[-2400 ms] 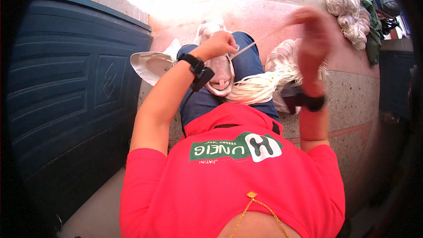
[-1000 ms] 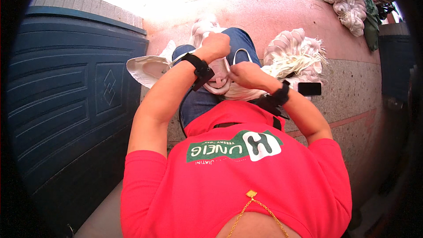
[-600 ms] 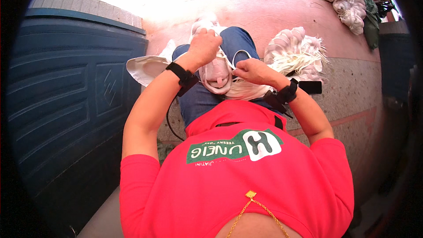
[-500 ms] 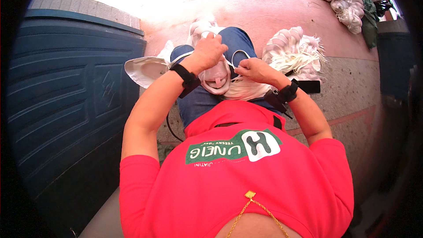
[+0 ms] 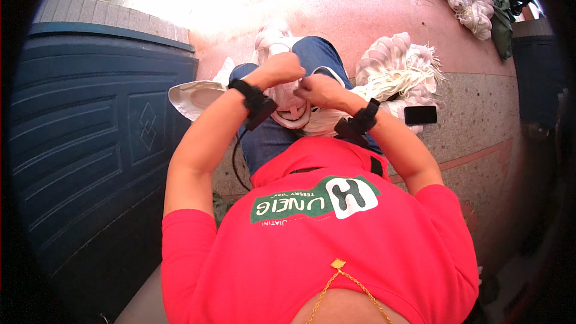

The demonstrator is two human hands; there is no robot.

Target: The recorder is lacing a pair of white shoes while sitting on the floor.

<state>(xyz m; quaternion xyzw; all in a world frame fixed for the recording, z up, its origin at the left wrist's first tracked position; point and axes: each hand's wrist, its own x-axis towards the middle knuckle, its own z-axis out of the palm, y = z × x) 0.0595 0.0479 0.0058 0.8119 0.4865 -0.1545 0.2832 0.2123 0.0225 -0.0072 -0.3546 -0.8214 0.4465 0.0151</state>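
Okay, pale pink shoe (image 5: 287,102) is on the lap, opening toward the wearer. Left hand (image 5: 283,68) is curled over its far part, hiding it; right hand (image 5: 324,91) has fingertips bunched at its edge. Can't tell what either pinches. Risk, my guess: white lace (image 5: 337,75) looped beside the right hand snags or tangles with loose strands (image 5: 322,122) next to the shoe. Around: shoe pile (image 5: 384,61) and phone (image 5: 420,115) right, white shoe (image 5: 193,97) left.
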